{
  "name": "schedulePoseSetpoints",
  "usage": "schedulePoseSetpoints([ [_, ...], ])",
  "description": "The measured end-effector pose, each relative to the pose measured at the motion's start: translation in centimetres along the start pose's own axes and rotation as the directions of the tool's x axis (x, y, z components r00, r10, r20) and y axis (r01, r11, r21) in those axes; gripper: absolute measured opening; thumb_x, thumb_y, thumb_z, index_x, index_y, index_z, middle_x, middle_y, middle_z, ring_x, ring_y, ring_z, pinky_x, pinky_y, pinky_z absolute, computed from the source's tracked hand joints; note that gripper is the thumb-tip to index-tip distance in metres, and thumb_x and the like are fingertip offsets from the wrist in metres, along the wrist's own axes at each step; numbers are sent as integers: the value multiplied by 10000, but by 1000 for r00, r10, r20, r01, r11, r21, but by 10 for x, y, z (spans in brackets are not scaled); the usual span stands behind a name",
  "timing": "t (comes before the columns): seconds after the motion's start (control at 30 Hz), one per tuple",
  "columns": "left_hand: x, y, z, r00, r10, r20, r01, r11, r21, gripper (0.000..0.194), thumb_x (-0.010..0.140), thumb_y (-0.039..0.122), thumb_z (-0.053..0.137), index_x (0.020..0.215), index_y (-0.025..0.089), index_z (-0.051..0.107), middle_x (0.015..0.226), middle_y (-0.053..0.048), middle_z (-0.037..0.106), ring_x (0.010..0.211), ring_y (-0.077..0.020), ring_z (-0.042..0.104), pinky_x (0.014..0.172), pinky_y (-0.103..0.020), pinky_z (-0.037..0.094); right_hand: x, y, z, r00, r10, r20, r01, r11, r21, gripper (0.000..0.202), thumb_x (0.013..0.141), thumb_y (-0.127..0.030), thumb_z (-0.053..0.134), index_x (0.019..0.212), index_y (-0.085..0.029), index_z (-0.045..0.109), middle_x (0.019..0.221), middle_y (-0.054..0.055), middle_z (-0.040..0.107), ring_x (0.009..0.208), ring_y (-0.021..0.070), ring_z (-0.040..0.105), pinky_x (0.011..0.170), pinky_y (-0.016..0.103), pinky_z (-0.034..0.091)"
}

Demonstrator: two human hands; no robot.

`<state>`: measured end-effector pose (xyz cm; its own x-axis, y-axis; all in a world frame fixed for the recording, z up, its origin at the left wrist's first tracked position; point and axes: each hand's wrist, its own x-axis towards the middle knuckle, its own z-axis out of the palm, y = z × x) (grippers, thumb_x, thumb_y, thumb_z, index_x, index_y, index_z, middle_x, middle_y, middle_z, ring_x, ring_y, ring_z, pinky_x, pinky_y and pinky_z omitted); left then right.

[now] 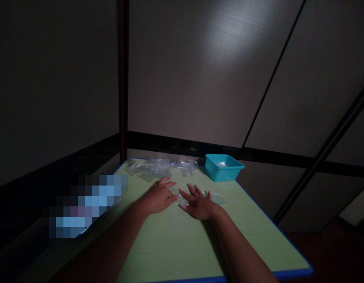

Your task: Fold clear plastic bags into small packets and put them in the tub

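A clear plastic bag (pixel 218 198) lies flat on the green table, partly covered by my hands. My right hand (pixel 199 204) rests on it with the fingers spread. At the bag's left end is my left hand (pixel 161 196), its fingers apart and the thumb reaching toward the plastic. Whether the left fingertips press on the bag or only hover by it, I cannot tell. Behind my hands, several crumpled clear plastic bags (pixel 158 168) lie along the table's far edge.
A turquoise plastic basket (pixel 225 174) with something whitish inside stands at the far right corner. The green table (pixel 170 251) has a blue edge. Dark panelled walls (pixel 184 86) rise behind it and to the left. A pixelated bluish patch (pixel 93 208) covers something at the left.
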<state>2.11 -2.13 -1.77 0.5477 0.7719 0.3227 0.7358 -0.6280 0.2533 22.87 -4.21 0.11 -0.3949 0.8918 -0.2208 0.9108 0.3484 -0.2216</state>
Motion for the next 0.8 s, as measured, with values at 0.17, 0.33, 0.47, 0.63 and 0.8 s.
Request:
schedulePoseSetpoints([
  [0.17, -1, 2, -2, 1000, 6, 0, -6, 1000, -3, 413, 861, 473, 375, 748, 256, 708, 1273, 19, 493, 1239, -227, 263, 1011, -351, 242, -1, 0, -1, 1000, -14, 24, 14, 1000, -6, 635, 773, -683, 303, 1333, -474, 88, 1455, -29, -117, 1310, 307, -113, 920, 668, -49],
  [0.33, 3, 6, -5, 990, 71, -122, -79, 995, -61, 385, 873, 408, 386, 730, 220, 691, 1151, -30, 572, 1148, -206, 385, 981, -338, 301, 1, 2, -1, 998, -20, 54, 21, 1000, -19, 667, 753, -716, 275, 1336, -466, 68, 1450, -6, -143, 1301, 304, -147, 912, 672, -62],
  [0.47, 6, 6, -1, 976, 4, -218, -46, 980, -191, 371, 882, 375, 376, 1174, 196, 518, 1186, -64, 551, 1112, -185, 457, 960, -323, 343, 1, 1, -1, 998, -18, 68, 20, 999, -32, 678, 749, -727, 250, 1335, -466, 31, 1443, -20, -173, 1294, 306, -168, 917, 669, -61],
  [0.63, 1, 6, 10, 999, -36, -1, 34, 958, -285, 556, 895, 467, 302, 1389, 244, 175, 1350, -53, 413, 1210, -207, 401, 989, -342, 311, 1, -1, 0, 996, 4, 85, 1, 998, -55, 668, 749, -727, 252, 1335, -467, 64, 1431, -34, -211, 1294, 305, -175, 913, 671, -66],
  [0.8, -2, 4, 15, 986, -58, 159, 92, 972, -214, 577, 888, 523, 246, 1392, 261, 144, 1407, -43, 297, 1280, -204, 296, 1060, -398, 159, -1, -2, -1, 997, -8, 74, 12, 999, -44, 753, 729, -721, 329, 1336, -452, -25, 1434, -20, -205, 1296, 295, -174, 925, 661, -62],
])
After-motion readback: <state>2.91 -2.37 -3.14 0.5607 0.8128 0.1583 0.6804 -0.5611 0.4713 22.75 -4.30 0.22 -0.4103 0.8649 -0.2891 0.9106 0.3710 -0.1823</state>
